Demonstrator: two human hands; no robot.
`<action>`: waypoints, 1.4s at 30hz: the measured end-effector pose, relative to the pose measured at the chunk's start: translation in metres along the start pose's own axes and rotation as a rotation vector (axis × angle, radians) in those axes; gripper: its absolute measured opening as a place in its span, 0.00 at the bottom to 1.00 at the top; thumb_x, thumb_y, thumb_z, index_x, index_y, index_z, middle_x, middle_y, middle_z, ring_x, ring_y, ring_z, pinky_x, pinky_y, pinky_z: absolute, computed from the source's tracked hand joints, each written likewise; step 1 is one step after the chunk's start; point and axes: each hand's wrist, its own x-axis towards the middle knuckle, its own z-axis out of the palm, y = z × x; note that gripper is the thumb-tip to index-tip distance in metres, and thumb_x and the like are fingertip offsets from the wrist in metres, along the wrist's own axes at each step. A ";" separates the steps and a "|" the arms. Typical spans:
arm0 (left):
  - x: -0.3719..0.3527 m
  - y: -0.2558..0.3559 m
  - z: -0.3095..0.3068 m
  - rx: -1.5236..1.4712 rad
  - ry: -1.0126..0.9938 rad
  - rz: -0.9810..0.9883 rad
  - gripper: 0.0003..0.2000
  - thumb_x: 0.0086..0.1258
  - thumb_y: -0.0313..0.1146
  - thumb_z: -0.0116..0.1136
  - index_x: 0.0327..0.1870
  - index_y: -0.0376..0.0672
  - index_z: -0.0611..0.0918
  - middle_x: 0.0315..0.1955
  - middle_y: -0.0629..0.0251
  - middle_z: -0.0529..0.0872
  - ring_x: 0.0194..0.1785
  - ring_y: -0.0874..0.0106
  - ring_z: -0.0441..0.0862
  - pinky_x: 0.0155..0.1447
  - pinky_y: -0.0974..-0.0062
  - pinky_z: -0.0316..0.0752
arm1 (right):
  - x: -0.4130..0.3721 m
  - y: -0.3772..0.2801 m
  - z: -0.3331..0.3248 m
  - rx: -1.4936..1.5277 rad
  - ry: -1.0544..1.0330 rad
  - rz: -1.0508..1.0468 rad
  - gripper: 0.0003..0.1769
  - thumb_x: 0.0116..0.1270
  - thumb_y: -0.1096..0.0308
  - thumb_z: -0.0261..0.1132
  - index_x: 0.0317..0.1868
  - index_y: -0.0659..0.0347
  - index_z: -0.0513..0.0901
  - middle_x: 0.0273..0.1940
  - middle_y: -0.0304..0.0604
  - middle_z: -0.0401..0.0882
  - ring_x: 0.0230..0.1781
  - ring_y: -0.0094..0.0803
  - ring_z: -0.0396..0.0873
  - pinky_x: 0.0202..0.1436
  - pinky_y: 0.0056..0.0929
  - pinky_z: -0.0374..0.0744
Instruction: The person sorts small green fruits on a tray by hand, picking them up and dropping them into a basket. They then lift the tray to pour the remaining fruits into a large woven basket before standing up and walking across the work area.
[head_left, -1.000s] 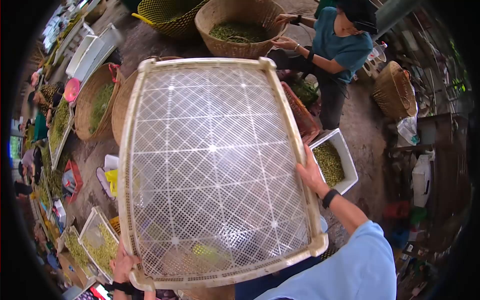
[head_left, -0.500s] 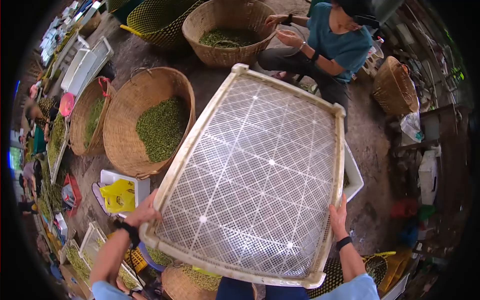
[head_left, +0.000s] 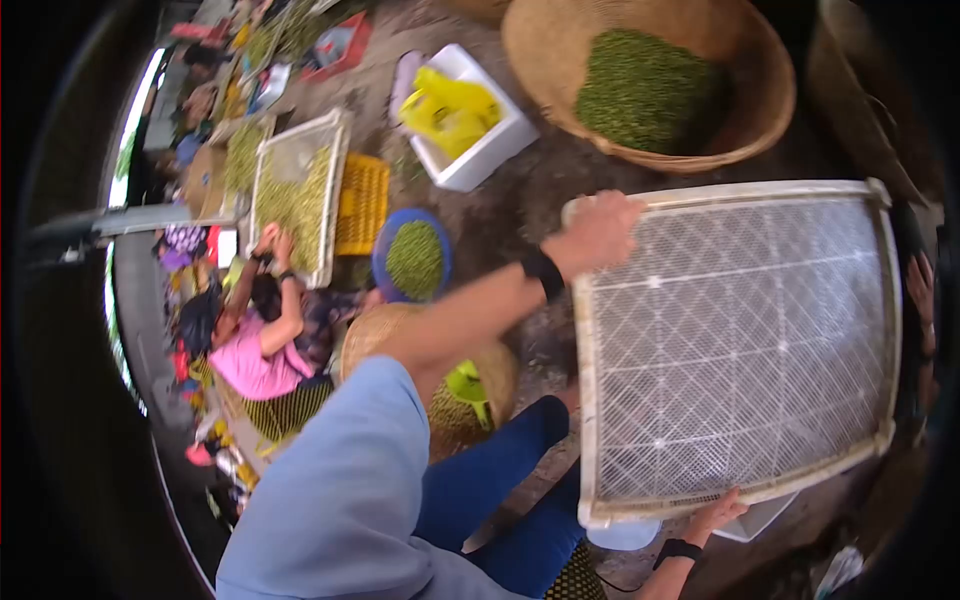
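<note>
A white plastic mesh tray [head_left: 735, 345] with a raised, stained rim fills the right of the view, its mesh bare. My left hand [head_left: 597, 235] grips the rim at the upper left corner, fingers wrapped over the edge. Along the lower rim, my right hand [head_left: 718, 512] holds the same tray, its fingers partly hidden by the frame. Just above the tray stands a large wicker basket [head_left: 540, 65] with a heap of green buds [head_left: 650, 90]. Below my left forearm, a smaller basket [head_left: 500, 365] contains buds and a lime-green scoop [head_left: 467, 392].
A white foam box [head_left: 510, 140] with a yellow plastic bag [head_left: 450, 110] stands at the top. Near it are a blue basin [head_left: 385, 262] of green buds and a yellow crate [head_left: 362, 205]. A person in pink [head_left: 262, 365] works at a white-framed tray [head_left: 335, 185]. Another person's hand [head_left: 920, 285] shows far right.
The view has swung left, bringing the person in pink and the blue basin into sight. The mesh tray now appears farther right and turned, still held by both my hands.
</note>
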 end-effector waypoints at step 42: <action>-0.613 -0.073 0.385 -0.484 0.229 -1.648 0.16 0.64 0.42 0.47 0.38 0.36 0.79 0.23 0.54 0.82 0.30 0.61 0.81 0.34 0.63 0.73 | 0.038 0.000 -0.057 -0.192 -0.444 0.512 0.19 0.65 0.55 0.55 0.53 0.55 0.71 0.41 0.37 0.77 0.35 0.24 0.75 0.30 0.22 0.72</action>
